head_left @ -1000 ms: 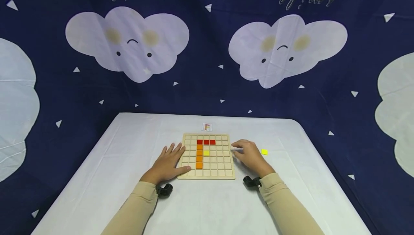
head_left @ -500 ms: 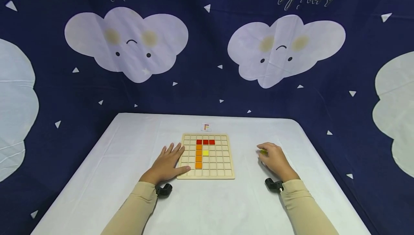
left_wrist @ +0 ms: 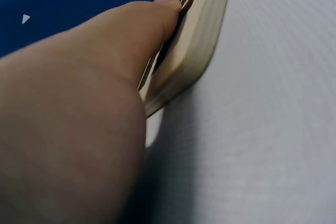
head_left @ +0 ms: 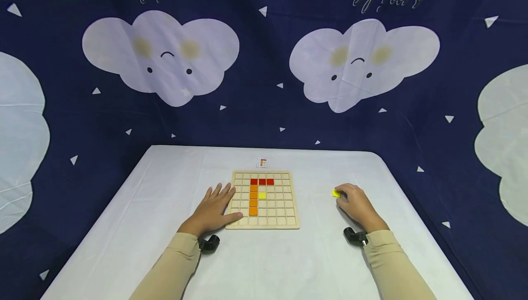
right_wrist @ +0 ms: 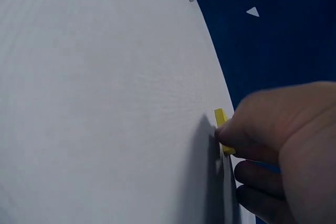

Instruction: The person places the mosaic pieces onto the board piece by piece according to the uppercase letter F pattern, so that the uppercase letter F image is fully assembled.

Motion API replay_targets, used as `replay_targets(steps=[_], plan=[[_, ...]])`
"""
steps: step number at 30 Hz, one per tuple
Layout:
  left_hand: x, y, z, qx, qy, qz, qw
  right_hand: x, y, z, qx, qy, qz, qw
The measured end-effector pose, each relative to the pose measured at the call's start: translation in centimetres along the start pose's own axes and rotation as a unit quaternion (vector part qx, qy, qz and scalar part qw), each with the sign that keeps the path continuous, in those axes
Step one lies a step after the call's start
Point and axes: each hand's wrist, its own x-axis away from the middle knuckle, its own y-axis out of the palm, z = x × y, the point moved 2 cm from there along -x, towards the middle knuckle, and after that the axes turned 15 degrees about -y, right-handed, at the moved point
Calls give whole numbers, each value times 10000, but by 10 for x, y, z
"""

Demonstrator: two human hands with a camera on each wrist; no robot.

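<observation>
A square wooden grid board (head_left: pixel 284 221) lies on the table, holding a short row of red tiles (head_left: pixel 262 181), a column of orange tiles (head_left: pixel 253 196) below it and one yellow tile (head_left: pixel 262 195) beside the column. My left hand (head_left: pixel 212 210) rests flat on the board's left edge with fingers spread; in the left wrist view its thumb lies over the board's rim (left_wrist: pixel 202 51). To the right of the board, my right hand (head_left: pixel 358 205) pinches a loose yellow tile (right_wrist: pixel 219 116) between thumb and fingers, low over the tablecloth.
Behind the board lies a small printed pattern card (head_left: pixel 263 163). A white cloth covers the table (head_left: pixel 264 268). Beyond the far table edge hangs a dark blue curtain (head_left: pixel 264 125) with clouds printed on it.
My right hand has moved right, from the board's right edge to the loose yellow tile, and now pinches it. The left hand has stayed on the board.
</observation>
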Motion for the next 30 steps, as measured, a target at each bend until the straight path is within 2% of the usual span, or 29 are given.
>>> replay_targets(steps=[8,18,30], plan=[[2,-2,1,37,10,36,10000,-2,0,-2,112,-253,29,9996],[2,-2,1,4,10,-8,10000,-2,0,-3,6,-109,25,9999],[3,-3,3,113,32,27,9999,-12,2,-8,-122,35,-47,9999]])
